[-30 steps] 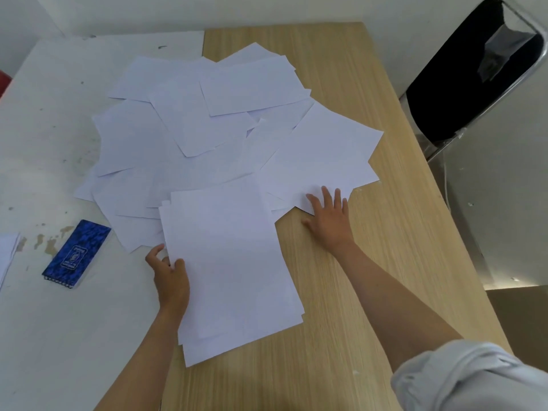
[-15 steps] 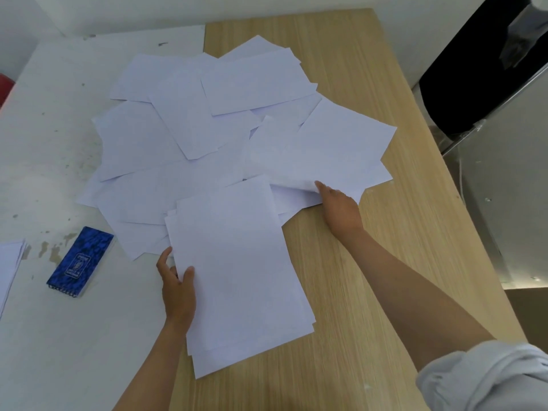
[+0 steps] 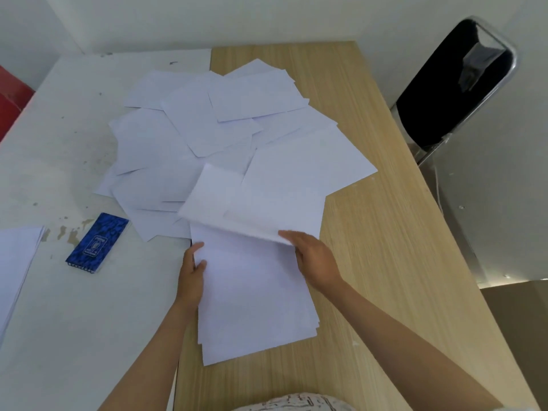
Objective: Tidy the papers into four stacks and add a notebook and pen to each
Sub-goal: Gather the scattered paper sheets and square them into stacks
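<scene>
Count: one blue notebook (image 3: pixel 98 243) at lower left; one gathered stack (image 3: pixel 255 295) at centre; a second stack (image 3: pixel 14 262) at the left edge; loose sheets (image 3: pixel 213 129) fanned above, uncountable. Left hand (image 3: pixel 191 280) grips the centre stack's edge; right hand (image 3: pixel 317 259) pinches a lifted sheet (image 3: pixel 252 203). White table (image 3: pixel 74 84) abuts wooden table (image 3: pixel 370 232); black chair (image 3: pixel 450 93) at upper right.

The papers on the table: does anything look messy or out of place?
Yes. Loose papers lie fanned at all angles across both tables, not stacked. The stack near the hands is uneven at its lower edges. The white table has chipped, stained spots.
</scene>
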